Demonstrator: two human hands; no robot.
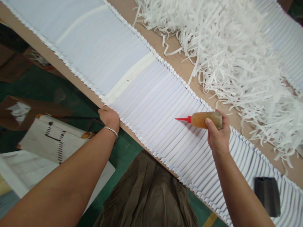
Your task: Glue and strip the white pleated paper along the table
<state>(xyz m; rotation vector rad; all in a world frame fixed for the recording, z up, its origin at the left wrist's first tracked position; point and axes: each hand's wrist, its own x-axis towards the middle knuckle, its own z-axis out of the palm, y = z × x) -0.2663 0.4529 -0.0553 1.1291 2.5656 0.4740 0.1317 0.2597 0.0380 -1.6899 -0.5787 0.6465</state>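
Observation:
In my right hand is a squeeze bottle of amber liquid, lying nearly level with its red pointed nozzle aimed left. The tip hangs over a long band of overlapping white paper strips, layered like slats across the table. Whether the tip touches the paper I cannot tell. At the near edge of the table, my left hand is closed around the rim beside the band, its fingers partly hidden. Cream-coloured strips cross the band farther up.
A big heap of curly white paper shreds lies along the table's far side. A dark block rests on the band at lower right. Below the table, at left, are a cardboard box and a white marked sack on the green floor.

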